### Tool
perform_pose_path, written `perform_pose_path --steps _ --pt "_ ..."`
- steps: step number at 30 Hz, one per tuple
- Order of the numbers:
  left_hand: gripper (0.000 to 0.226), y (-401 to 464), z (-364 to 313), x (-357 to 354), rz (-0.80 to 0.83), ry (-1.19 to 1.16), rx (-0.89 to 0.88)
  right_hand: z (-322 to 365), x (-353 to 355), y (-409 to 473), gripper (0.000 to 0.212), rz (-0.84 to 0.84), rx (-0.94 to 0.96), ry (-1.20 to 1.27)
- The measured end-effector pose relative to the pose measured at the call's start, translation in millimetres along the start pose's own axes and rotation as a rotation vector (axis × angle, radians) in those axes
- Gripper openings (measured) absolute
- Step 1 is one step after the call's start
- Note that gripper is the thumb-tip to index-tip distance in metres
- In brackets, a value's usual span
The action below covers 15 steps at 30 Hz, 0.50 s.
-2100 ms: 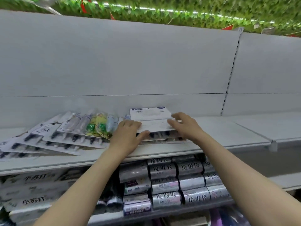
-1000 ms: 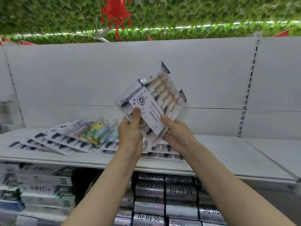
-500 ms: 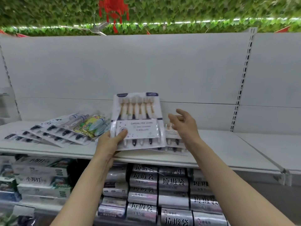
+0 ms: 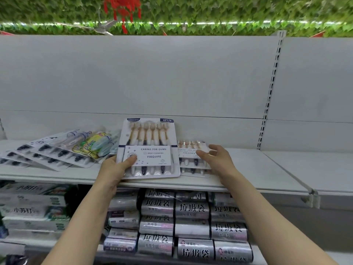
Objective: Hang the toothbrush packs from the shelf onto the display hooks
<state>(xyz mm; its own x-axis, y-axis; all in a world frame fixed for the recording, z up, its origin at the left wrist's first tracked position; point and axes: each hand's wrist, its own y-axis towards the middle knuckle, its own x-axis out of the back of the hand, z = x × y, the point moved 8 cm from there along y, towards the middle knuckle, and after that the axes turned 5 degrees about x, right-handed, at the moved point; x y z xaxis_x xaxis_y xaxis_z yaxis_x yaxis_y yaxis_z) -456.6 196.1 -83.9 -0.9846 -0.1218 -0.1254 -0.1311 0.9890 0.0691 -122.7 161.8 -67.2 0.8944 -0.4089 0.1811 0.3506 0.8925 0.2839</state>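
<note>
Our left hand (image 4: 116, 168) pinches the toothbrush pack (image 4: 150, 148) upright, thumb on its label; our right hand (image 4: 216, 158), fingers spread, hovers seemingly just above the stack (image 4: 193, 159) on the white shelf (image 4: 248, 169) beneath leafy greenery (image 4: 229, 12)

Two bare, sleeveless forearms

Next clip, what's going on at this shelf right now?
A person is stocking toothbrushes. The left hand grips a six-piece toothbrush pack by its lower left corner, holding it upright over the white shelf. The right hand is open, reaching toward the stack of matching packs lying on the shelf. More packs are fanned out to the left. No display hooks are visible, and nothing is hung yet.
</note>
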Motion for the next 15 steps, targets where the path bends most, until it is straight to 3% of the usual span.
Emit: perform_pose_path --steps 4,10,12,15 --pt "0.006 0 1 2 -0.004 0.01 -0.008 -7 0 -3 0.084 -0.11 -0.037 0.125" --pt "0.015 -2 4 5 0.004 0.027 -0.004 -10 -11 1 0.085 -0.076 -0.131 0.172" --pt "0.019 -5 3 5 0.002 0.039 -0.023 -10 -13 2 0.07 -0.053 -0.142 0.199" --pt "0.024 -10 0 5 -0.02 0.064 -0.069 -9 -16 3 0.031 -0.025 -0.152 0.233"
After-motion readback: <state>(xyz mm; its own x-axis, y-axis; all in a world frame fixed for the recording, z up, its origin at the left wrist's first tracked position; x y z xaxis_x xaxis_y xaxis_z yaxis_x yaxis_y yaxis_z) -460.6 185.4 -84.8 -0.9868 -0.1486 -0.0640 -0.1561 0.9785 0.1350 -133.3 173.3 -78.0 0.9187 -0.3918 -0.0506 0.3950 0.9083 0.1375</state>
